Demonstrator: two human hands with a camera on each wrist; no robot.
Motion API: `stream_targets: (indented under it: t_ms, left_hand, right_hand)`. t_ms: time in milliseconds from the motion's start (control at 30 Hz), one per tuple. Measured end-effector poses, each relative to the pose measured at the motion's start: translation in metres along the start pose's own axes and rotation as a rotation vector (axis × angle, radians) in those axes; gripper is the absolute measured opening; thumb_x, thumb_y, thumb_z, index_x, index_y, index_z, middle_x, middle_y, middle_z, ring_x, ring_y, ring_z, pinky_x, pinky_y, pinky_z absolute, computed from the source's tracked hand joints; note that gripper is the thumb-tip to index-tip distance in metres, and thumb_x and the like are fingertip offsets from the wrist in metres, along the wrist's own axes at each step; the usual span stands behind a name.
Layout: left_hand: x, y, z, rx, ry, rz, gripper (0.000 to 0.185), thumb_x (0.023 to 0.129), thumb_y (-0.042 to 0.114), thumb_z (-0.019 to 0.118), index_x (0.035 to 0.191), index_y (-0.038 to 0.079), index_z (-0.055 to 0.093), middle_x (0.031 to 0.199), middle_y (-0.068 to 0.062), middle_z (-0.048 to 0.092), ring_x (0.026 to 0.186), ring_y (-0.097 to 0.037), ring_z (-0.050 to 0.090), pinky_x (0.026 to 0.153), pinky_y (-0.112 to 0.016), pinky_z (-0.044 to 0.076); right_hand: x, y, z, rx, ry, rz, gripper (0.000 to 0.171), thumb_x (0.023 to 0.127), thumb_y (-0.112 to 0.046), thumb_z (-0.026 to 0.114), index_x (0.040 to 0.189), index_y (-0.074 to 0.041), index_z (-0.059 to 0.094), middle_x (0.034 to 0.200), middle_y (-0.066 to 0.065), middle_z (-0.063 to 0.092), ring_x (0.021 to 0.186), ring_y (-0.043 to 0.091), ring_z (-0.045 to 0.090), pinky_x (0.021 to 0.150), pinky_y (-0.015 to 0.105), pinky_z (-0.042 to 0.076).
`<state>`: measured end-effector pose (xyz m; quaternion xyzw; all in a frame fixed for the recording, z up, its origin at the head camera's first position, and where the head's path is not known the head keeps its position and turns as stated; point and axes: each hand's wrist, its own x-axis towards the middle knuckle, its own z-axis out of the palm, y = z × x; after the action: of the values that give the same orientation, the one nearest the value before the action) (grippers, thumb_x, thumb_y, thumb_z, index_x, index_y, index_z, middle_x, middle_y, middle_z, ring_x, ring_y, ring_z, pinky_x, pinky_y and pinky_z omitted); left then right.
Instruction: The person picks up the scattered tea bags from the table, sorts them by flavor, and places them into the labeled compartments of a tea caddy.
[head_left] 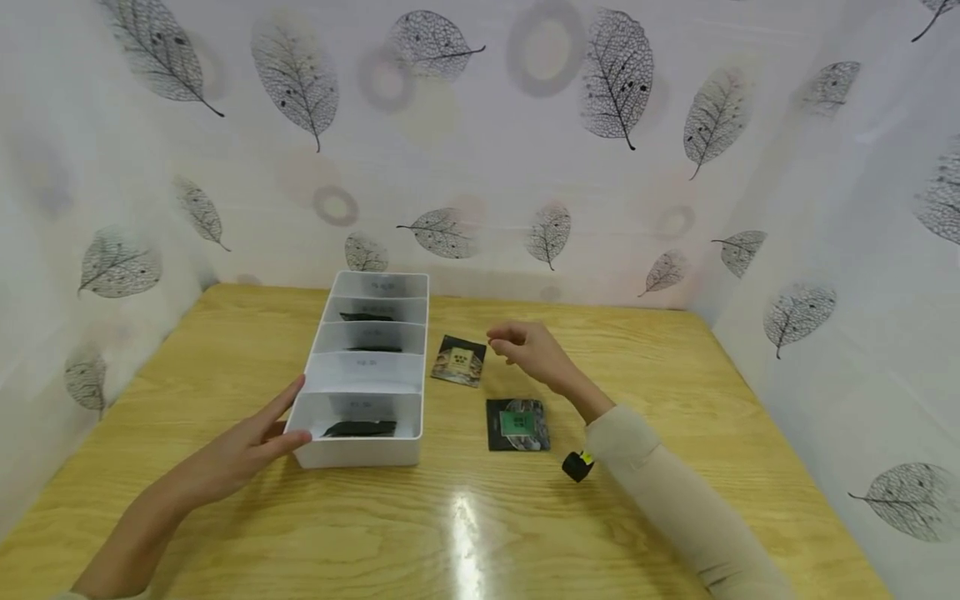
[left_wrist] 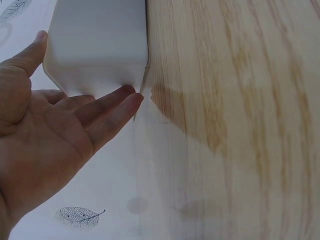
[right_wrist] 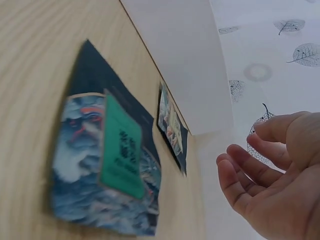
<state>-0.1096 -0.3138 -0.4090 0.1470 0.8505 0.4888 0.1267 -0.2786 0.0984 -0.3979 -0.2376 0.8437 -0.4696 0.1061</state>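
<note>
My left hand (head_left: 232,458) rests against the near left corner of a long white divided box (head_left: 356,452). Its thumb lies on the rim, and fairly straight fingers (left_wrist: 112,107) touch the side wall. Over the table, right of the box, my right hand (head_left: 536,354) hovers with loosely bent fingers and nothing in them. Just left of that hand lies a dark flat packet with a yellowish label (head_left: 459,361). Nearer to me is another dark packet with a green label (head_left: 517,425). In the right wrist view both packets lie flat, apart from the fingers.
Dark packets (head_left: 360,428) stand or lie in several of the box's compartments; small writing marks the dividers. A small black and yellow object (head_left: 576,467) shows by the right sleeve. Leaf-patterned white sheeting (head_left: 480,167) walls the wooden table (head_left: 360,533) at the back and sides.
</note>
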Motion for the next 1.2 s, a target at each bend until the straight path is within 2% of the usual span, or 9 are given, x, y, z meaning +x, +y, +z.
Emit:
stream_targets:
  t_ms: [167, 333, 633, 800, 967, 1067, 1167, 1200]
  left_hand:
    - [0.001, 0.0, 0.0, 0.006, -0.005, -0.006, 0.081, 0.111, 0.023, 0.052, 0.166, 0.008, -0.005, 0.168, -0.03, 0.0, 0.138, -0.057, 0.04, 0.099, -0.055, 0.047]
    - [0.0, 0.001, 0.0, 0.003, -0.005, -0.001, 0.081, 0.111, 0.022, 0.052, 0.166, 0.008, -0.005, 0.168, -0.031, 0.001, 0.138, -0.057, 0.04, 0.098, -0.048, 0.048]
    - [0.0, 0.001, 0.0, -0.008, -0.01, -0.001, 0.08, 0.111, 0.022, 0.051, 0.166, 0.007, -0.006, 0.167, -0.032, 0.001, 0.138, -0.057, 0.04, 0.097, -0.041, 0.049]
    - [0.0, 0.0, 0.0, -0.003, -0.007, 0.001, 0.08, 0.111, 0.021, 0.051, 0.166, 0.008, -0.006, 0.167, -0.032, 0.001, 0.138, -0.057, 0.039, 0.098, -0.045, 0.049]
    - [0.0, -0.002, 0.0, 0.008, -0.005, 0.004, 0.08, 0.111, 0.021, 0.051, 0.166, 0.01, -0.006, 0.167, -0.032, 0.002, 0.138, -0.057, 0.04, 0.096, -0.04, 0.05]
    - [0.0, -0.003, -0.001, -0.002, -0.006, 0.007, 0.079, 0.111, 0.021, 0.051, 0.166, 0.01, -0.005, 0.167, -0.031, 0.002, 0.138, -0.057, 0.041, 0.094, -0.03, 0.05]
    - [0.001, -0.003, 0.0, -0.009, -0.007, 0.012, 0.079, 0.111, 0.02, 0.051, 0.166, 0.009, -0.005, 0.167, -0.032, 0.002, 0.138, -0.057, 0.041, 0.092, -0.023, 0.048]
    - [0.001, -0.003, 0.0, -0.01, -0.007, 0.013, 0.079, 0.111, 0.02, 0.051, 0.166, 0.008, -0.005, 0.167, -0.032, 0.002, 0.137, -0.057, 0.041, 0.092, -0.023, 0.048]
  right_hand:
    - [-0.021, 0.009, -0.003, 0.018, -0.019, 0.057, 0.039, 0.108, -0.021, 0.059, 0.14, 0.001, 0.062, 0.136, 0.019, 0.064, 0.115, 0.031, 0.064, 0.093, 0.05, 0.054]
    - [-0.042, 0.014, -0.006, -0.003, -0.015, 0.091, 0.04, 0.108, -0.021, 0.058, 0.14, 0.003, 0.061, 0.135, 0.019, 0.064, 0.115, 0.031, 0.065, 0.09, 0.047, 0.056]
    - [-0.078, 0.011, -0.004, -0.163, 0.082, 0.182, 0.036, 0.106, -0.025, 0.063, 0.13, 0.002, 0.068, 0.117, 0.012, 0.072, 0.101, 0.025, 0.068, 0.081, 0.042, 0.057]
    - [-0.093, 0.007, 0.0, -0.269, 0.079, 0.243, 0.041, 0.104, -0.033, 0.065, 0.127, 0.001, 0.069, 0.109, 0.011, 0.073, 0.091, 0.021, 0.068, 0.076, 0.041, 0.057]
    - [-0.103, 0.003, 0.008, -0.347, 0.053, 0.278, 0.052, 0.103, -0.036, 0.067, 0.132, 0.006, 0.063, 0.104, 0.013, 0.073, 0.08, 0.018, 0.069, 0.073, 0.042, 0.057]
    - [-0.104, 0.001, 0.014, -0.379, 0.022, 0.282, 0.054, 0.102, -0.036, 0.068, 0.132, 0.008, 0.062, 0.087, 0.009, 0.071, 0.063, 0.014, 0.06, 0.064, 0.038, 0.053]
    - [-0.1, 0.0, 0.02, -0.441, -0.001, 0.295, 0.054, 0.1, -0.039, 0.069, 0.13, 0.006, 0.064, 0.074, 0.004, 0.066, 0.054, 0.015, 0.053, 0.059, 0.035, 0.047]
    - [-0.099, -0.001, 0.022, -0.471, -0.007, 0.294, 0.054, 0.099, -0.04, 0.07, 0.128, 0.005, 0.066, 0.076, 0.004, 0.066, 0.057, 0.015, 0.054, 0.06, 0.036, 0.048]
